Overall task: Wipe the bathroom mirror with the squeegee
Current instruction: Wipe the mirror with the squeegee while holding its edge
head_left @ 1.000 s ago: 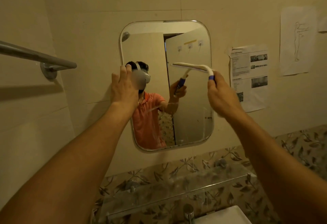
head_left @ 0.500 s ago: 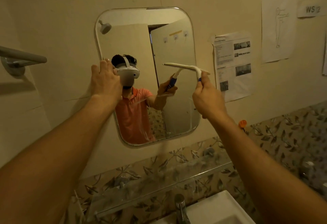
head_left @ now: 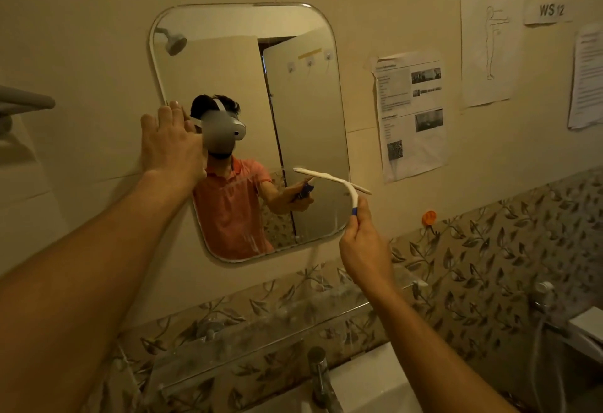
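Right hand (head_left: 363,249), centre-right of frame, gripping squeegee (head_left: 329,178), blade just up-left, near-level on mirror (head_left: 225,63); left hand (head_left: 169,148) flat on mirror edge.

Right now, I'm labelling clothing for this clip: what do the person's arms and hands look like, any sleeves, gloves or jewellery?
The left forearm and right forearm are bare to the frame edge: no sleeves, watch or bands. The left hand and right hand wear no gloves; no ring shows. The mirror reflects a short-sleeved orange shirt.
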`<action>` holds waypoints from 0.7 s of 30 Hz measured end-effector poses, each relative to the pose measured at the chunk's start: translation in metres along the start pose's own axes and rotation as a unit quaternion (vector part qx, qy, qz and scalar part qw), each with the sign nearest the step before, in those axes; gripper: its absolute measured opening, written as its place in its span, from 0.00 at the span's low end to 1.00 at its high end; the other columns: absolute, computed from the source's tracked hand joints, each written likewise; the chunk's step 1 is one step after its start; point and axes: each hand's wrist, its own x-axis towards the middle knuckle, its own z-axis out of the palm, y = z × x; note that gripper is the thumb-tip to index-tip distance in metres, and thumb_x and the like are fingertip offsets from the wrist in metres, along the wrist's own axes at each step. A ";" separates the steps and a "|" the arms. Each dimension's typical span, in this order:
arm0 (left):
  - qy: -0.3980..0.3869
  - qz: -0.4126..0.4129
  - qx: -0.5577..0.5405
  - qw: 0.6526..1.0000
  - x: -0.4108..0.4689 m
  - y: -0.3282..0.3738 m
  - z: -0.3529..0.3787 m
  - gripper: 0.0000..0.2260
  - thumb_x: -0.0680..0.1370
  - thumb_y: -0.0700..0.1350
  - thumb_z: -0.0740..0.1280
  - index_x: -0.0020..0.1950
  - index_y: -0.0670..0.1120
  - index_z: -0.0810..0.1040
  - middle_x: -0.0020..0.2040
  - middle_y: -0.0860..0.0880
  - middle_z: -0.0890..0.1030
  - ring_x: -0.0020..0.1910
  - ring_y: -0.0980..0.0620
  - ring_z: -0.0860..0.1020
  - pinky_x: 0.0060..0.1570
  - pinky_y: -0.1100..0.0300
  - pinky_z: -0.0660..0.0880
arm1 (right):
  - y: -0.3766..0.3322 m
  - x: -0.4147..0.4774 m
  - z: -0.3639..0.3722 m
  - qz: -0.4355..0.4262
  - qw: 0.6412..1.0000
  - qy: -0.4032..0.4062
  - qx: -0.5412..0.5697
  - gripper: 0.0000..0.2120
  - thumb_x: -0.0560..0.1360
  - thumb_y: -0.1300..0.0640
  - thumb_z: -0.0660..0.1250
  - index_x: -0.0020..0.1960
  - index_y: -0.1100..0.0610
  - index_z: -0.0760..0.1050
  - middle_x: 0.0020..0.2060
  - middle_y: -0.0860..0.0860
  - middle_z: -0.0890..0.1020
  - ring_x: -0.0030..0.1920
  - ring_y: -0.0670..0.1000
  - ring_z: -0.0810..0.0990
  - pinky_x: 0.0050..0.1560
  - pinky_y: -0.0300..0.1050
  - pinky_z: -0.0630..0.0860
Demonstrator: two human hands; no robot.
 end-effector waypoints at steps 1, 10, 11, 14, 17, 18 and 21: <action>-0.002 0.001 0.002 1.000 0.000 0.000 -0.001 0.31 0.76 0.64 0.64 0.73 0.46 0.72 0.78 0.40 0.60 0.69 0.42 0.64 0.63 0.47 0.65 | 0.001 -0.002 0.001 0.003 1.000 -0.002 -0.002 0.24 0.86 0.48 0.48 0.80 0.38 0.46 0.37 0.52 0.77 0.35 0.50 0.77 0.34 0.49 0.78; -0.002 0.005 0.005 1.000 -0.004 -0.001 -0.009 0.30 0.75 0.65 0.64 0.70 0.47 0.75 0.75 0.41 0.64 0.67 0.42 0.66 0.61 0.48 0.67 | 0.017 -0.023 0.013 0.027 1.000 -0.015 0.007 0.25 0.86 0.48 0.48 0.82 0.41 0.48 0.36 0.53 0.78 0.35 0.51 0.78 0.38 0.53 0.80; -0.005 0.006 0.005 1.000 -0.005 -0.001 -0.011 0.31 0.75 0.65 0.65 0.70 0.47 0.74 0.75 0.40 0.64 0.67 0.42 0.66 0.61 0.48 0.67 | 0.021 -0.026 0.015 0.032 0.999 -0.022 0.013 0.25 0.86 0.48 0.49 0.82 0.41 0.48 0.35 0.54 0.78 0.34 0.52 0.78 0.37 0.53 0.80; -0.010 0.017 0.018 1.000 -0.008 -0.001 -0.016 0.29 0.75 0.65 0.66 0.70 0.49 0.74 0.76 0.40 0.63 0.68 0.42 0.66 0.62 0.49 0.67 | 0.030 -0.035 0.018 0.042 0.998 -0.039 0.017 0.25 0.86 0.48 0.49 0.81 0.40 0.48 0.35 0.54 0.79 0.34 0.52 0.80 0.36 0.52 0.81; -0.015 0.021 0.021 0.999 -0.007 -0.001 -0.019 0.27 0.75 0.65 0.65 0.68 0.50 0.76 0.76 0.40 0.62 0.68 0.41 0.65 0.63 0.49 0.67 | 0.038 -0.035 0.017 0.067 0.996 -0.058 0.018 0.25 0.86 0.47 0.49 0.82 0.40 0.49 0.38 0.52 0.77 0.37 0.50 0.79 0.37 0.50 0.80; -0.017 0.020 0.022 0.999 -0.008 -0.001 -0.019 0.27 0.75 0.65 0.65 0.68 0.50 0.76 0.76 0.40 0.62 0.68 0.41 0.66 0.64 0.49 0.67 | 0.039 -0.033 0.014 0.072 0.995 -0.063 0.020 0.25 0.86 0.46 0.49 0.82 0.40 0.49 0.38 0.52 0.78 0.37 0.50 0.79 0.38 0.51 0.80; -0.024 0.012 0.029 0.999 -0.008 0.001 -0.017 0.29 0.75 0.64 0.66 0.70 0.48 0.74 0.77 0.39 0.61 0.68 0.41 0.65 0.64 0.48 0.66 | 0.031 -0.017 0.003 0.041 0.997 -0.053 0.029 0.24 0.86 0.46 0.49 0.81 0.37 0.51 0.36 0.52 0.78 0.33 0.50 0.76 0.37 0.56 0.81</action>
